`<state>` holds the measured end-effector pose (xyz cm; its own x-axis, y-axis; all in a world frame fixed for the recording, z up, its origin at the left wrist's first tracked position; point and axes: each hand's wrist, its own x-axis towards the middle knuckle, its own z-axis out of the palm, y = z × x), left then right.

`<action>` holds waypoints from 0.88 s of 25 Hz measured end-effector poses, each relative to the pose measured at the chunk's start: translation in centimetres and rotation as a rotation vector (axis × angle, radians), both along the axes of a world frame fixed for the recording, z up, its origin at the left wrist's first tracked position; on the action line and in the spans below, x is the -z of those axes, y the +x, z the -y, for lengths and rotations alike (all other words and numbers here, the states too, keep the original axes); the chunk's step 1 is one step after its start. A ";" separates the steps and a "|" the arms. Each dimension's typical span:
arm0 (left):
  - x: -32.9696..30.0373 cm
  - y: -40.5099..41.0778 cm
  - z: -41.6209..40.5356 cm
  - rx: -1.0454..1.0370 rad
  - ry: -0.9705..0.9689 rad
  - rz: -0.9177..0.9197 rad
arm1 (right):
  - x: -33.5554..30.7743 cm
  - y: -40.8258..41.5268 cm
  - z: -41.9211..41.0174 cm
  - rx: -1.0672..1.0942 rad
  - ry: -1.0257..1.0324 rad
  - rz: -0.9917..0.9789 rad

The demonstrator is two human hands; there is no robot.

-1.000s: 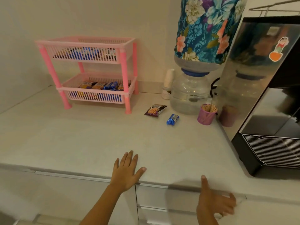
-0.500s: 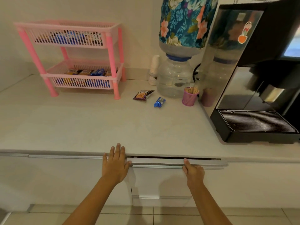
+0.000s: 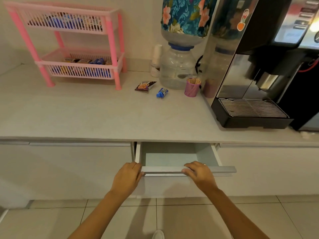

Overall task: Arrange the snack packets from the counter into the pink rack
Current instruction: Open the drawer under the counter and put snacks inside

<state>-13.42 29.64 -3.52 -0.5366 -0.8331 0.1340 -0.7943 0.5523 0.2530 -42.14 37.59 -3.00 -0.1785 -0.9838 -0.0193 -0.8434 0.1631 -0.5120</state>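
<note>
A two-tier pink rack (image 3: 112, 49) stands at the back left of the counter, with several snack packets in both tiers. Two packets lie loose on the counter to its right: a purple-and-orange packet (image 3: 145, 85) and a small blue packet (image 3: 162, 92). Below the counter edge a drawer (image 3: 172, 156) is pulled partly out, and what shows of its inside is bare. My left hand (image 3: 126, 178) grips the left end of the drawer's metal handle (image 3: 222, 169). My right hand (image 3: 199, 173) curls over the same handle further right.
A water dispenser (image 3: 177, 68) with a floral-covered bottle stands behind the loose packets. A purple cup of sticks (image 3: 191, 88) sits beside a black and steel coffee machine (image 3: 255, 75) at the right. A small white bottle (image 3: 156, 62) is by the wall. Tiled floor lies below.
My hands left the countertop and took hold of the drawer handle. The drawer slid from shut to partly out, and my view moved back and down.
</note>
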 end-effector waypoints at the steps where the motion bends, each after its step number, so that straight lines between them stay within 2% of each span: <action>1: -0.1 0.5 -0.1 0.019 0.039 -0.021 | -0.7 -0.2 -0.5 -0.040 0.048 0.034; 5: 0.0 2.2 -1.5 0.043 0.186 -0.060 | -1.9 -0.3 -2.3 -0.142 0.145 0.065; 10: -0.5 3.4 -2.9 0.107 0.235 -0.007 | -2.3 0.3 -3.7 -0.198 0.208 0.062; 14: -1.8 3.3 -2.0 0.210 0.332 0.046 | -3.4 0.5 -2.6 -0.307 0.300 -0.030; 16: -3.2 3.0 -0.5 0.228 0.342 -0.010 | -4.5 0.6 -0.7 -0.307 0.330 -0.008; 19: -5.4 2.0 4.0 0.159 0.239 -0.140 | -6.7 0.2 4.2 -0.189 0.249 0.157; 22: -6.2 0.6 10.3 0.067 0.190 -0.212 | -9.1 -0.3 11.6 -0.133 0.091 0.185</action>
